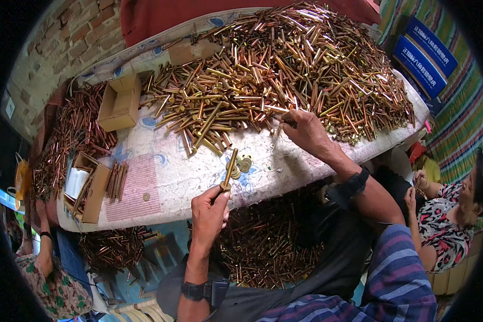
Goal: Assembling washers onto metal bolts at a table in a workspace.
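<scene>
My left hand (209, 214) is closed round the lower end of a brass-coloured bolt (231, 166), which stands nearly upright above the cloth. Just beyond it lies a small heap of round washers (244, 163). My right hand (306, 131) reaches to the front edge of a large pile of brass-coloured bolts (273, 70). Its fingers are drawn together, and a shiny rod lies right by the fingertips. What the right fingers pinch is hidden.
A light patterned cloth (188, 177) covers the table. On the left stand an empty cardboard box (119, 104) and an open carton (94, 196) holding rods. Blue boxes (424, 59) are at the back right. More rods lie below the table (268, 241). People sit at both sides.
</scene>
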Available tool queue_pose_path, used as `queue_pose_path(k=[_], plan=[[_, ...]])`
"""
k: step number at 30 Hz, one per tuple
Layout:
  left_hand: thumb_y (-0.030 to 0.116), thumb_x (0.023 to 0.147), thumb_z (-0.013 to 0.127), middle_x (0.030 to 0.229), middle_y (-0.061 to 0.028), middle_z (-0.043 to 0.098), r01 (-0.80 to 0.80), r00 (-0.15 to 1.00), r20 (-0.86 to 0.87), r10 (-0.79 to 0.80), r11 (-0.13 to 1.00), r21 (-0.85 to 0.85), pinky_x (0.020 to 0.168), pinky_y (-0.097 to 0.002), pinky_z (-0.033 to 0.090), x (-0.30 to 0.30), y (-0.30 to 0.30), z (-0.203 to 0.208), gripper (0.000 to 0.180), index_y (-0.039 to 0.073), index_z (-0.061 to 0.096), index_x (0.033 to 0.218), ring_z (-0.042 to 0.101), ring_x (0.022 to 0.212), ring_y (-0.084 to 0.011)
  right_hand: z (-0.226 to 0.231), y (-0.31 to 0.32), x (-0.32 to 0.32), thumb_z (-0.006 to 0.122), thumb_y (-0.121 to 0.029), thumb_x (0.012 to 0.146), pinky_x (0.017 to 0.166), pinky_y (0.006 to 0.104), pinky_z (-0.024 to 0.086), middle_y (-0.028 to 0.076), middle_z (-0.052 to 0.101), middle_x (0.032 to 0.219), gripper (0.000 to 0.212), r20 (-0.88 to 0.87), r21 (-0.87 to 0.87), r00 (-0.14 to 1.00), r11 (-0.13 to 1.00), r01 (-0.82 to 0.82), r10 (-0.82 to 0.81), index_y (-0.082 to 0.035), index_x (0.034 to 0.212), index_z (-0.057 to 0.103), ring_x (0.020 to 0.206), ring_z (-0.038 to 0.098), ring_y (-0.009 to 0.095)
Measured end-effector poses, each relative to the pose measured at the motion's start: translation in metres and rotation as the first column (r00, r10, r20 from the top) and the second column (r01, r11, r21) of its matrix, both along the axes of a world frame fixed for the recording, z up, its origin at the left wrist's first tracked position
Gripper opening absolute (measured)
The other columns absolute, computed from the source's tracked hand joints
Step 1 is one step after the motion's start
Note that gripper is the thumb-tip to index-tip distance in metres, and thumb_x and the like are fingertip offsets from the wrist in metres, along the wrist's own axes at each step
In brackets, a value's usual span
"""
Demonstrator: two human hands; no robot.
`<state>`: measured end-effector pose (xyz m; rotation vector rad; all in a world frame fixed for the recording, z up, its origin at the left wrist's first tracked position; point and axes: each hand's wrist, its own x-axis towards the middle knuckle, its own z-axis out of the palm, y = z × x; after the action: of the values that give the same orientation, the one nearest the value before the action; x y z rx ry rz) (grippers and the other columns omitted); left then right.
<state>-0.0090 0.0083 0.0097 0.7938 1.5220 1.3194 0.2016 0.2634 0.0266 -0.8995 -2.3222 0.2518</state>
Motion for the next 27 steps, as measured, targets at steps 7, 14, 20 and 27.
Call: queue_pose_path(k=[7,14,20,27], plan=[[0.015,0.099,0.061,0.055,0.0029,0.051,-0.009,1.000,0.009,0.009,1.000,-0.002,0.040,-0.0227,0.034,0.006,0.004,0.003,0.021,-0.002,0.071,0.106,0.044,0.044,-0.0035,0.010,-0.008,0.018,0.074,-0.030,0.081,0.063,0.0502,0.051,0.019,0.064,0.069,0.032,0.318,-0.145,0.946,0.983,0.110,-0.059,-0.001,0.081,0.060,0.068,0.065,0.040],[0.016,0.099,0.061,0.056,0.0024,0.051,0.019,1.000,-0.007,-0.019,1.000,-0.017,0.040,-0.0229,0.035,0.006,0.006,-0.002,0.021,-0.001,0.071,0.106,0.045,0.045,-0.0042,0.004,-0.002,-0.002,0.073,-0.035,0.082,0.068,0.0483,0.054,0.020,0.067,0.074,0.034,0.326,-0.065,0.936,0.985,0.160,-0.131,-0.002,0.081,0.067,0.076,0.069,0.038],[0.015,0.098,0.060,0.056,0.0024,0.052,0.020,0.999,-0.029,-0.021,0.999,-0.040,0.040,-0.0231,0.035,0.008,0.007,-0.001,0.021,-0.001,0.071,0.107,0.045,0.045,-0.0043,0.001,0.004,-0.003,0.070,-0.033,0.081,0.069,0.0493,0.054,0.024,0.066,0.075,0.037,0.418,-0.076,0.907,0.992,0.102,-0.061,0.003,0.085,0.068,0.074,0.067,0.043],[0.015,0.098,0.060,0.056,0.0025,0.051,0.010,1.000,-0.021,-0.011,0.999,-0.048,0.041,-0.0233,0.035,0.008,0.005,-0.002,0.023,-0.002,0.071,0.109,0.044,0.045,-0.0042,0.043,-0.015,0.000,0.069,-0.025,0.079,0.057,0.0400,0.055,0.016,0.068,0.068,0.031,0.250,-0.619,0.968,0.765,0.174,-0.018,0.005,0.082,0.068,0.062,0.069,0.027]])
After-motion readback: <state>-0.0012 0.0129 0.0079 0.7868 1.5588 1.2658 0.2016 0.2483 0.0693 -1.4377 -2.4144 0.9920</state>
